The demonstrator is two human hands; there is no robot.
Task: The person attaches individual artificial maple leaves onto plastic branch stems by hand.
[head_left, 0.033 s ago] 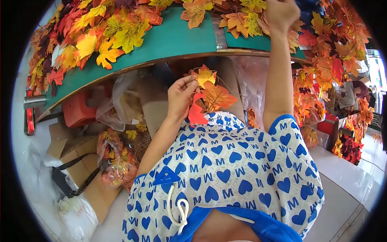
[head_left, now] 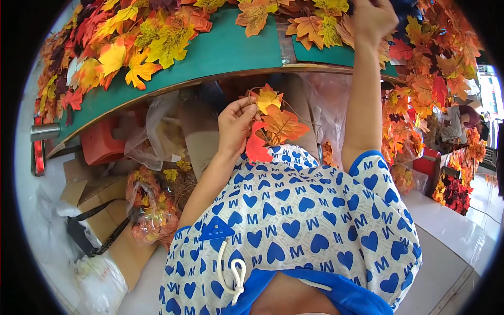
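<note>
My left hand (head_left: 236,121) is closed in a pinch, thumb against fingers, on the thin brown stem of a sprig of artificial maple leaves (head_left: 283,127). The sprig has a yellow leaf on top, an orange one at the side and a red one hanging lowest, and it is held above my lap. My right hand (head_left: 374,23) reaches far forward over the table, beside the heaped artificial leaves (head_left: 328,30). Its fingers are mostly cut off by the upper edge, so whether they grip anything is hidden.
Loose leaves cover much of the green tabletop (head_left: 231,52). Beneath it are a red plastic stool (head_left: 102,142) and clear plastic bags. An open cardboard box (head_left: 113,210) and a bag of leaf sprigs (head_left: 152,215) lie to my left. More leaf garlands (head_left: 412,126) hang at the right.
My right hand has shifted slightly to the right over the table. My left hand and its leaf sprig have stayed almost in place.
</note>
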